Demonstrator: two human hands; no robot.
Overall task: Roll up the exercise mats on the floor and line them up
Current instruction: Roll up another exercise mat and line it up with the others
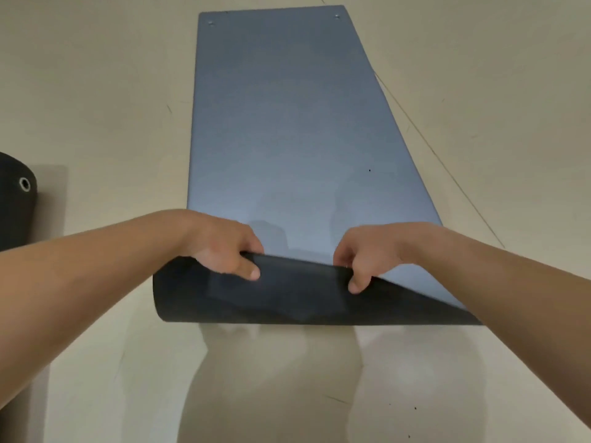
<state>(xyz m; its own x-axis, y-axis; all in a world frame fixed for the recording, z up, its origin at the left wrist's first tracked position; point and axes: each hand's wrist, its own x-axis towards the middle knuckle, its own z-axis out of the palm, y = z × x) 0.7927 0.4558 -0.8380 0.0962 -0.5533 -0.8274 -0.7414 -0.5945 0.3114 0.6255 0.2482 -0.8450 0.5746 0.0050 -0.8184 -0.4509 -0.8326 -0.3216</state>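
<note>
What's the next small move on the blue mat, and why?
Probably tuck the folded near edge down and roll it forward. Both the left hand and right hand already pinch that edge, only one turn is started, and the rest of the blue mat lies flat.

Flat mat (287,123) on floor (96,75); rolled mat (14,199) far left.

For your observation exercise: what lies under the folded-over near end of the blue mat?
Under the folded flap, held by the left hand and right hand, lies more of the blue mat. The flap's dark underside faces up. The fingertips beneath it and the inside of the fold are hidden.
</note>
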